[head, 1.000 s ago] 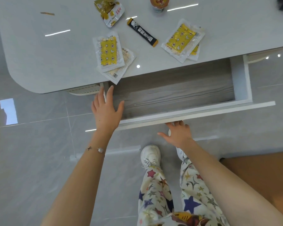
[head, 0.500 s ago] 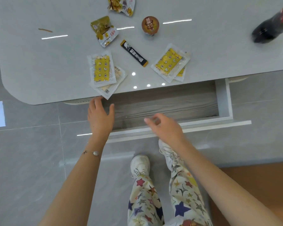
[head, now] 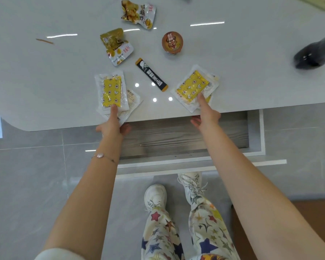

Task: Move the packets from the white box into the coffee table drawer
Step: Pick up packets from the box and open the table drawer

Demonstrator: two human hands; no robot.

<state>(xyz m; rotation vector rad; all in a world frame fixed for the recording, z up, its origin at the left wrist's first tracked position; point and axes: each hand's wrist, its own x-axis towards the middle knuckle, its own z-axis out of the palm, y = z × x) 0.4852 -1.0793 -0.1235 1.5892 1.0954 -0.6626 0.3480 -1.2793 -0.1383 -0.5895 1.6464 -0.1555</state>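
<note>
Glossy pale grey, the coffee table [head: 45, 81] fills the top of the view, its front edge running straight across and curving away at a rounded corner on the left. Under that edge the drawer [head: 176, 136] stands pulled out, its wood-grain floor bare and open from above, with the white front panel [head: 195, 164] nearest the person's white shoes [head: 155, 197]. Two stacks of yellow-printed packets lie close to the table's edge. The left packets [head: 111, 89] overhang it slightly, and the left hand [head: 111, 126] pinches them, one digit flat on top and the others curled beneath the overhanging corner. The right packets [head: 192, 85] lie just inside the edge. The right hand [head: 206, 115] presses one straight digit on their near corner while its other fingers hang loose and apart below the edge, over the drawer. Between the stacks, touching neither, lies a black stick sachet [head: 151, 75]. Farther back are two crumpled olive-and-silver snack bags [head: 117, 46] [head: 139, 14] and a small round cup with a cartoon lid [head: 172, 42]. A blurred dark bottle [head: 315, 53] lies at the far right, well apart from both hands. Grey floor tiles [head: 26, 184] surround the table, and both forearms cross above the open drawer.
</note>
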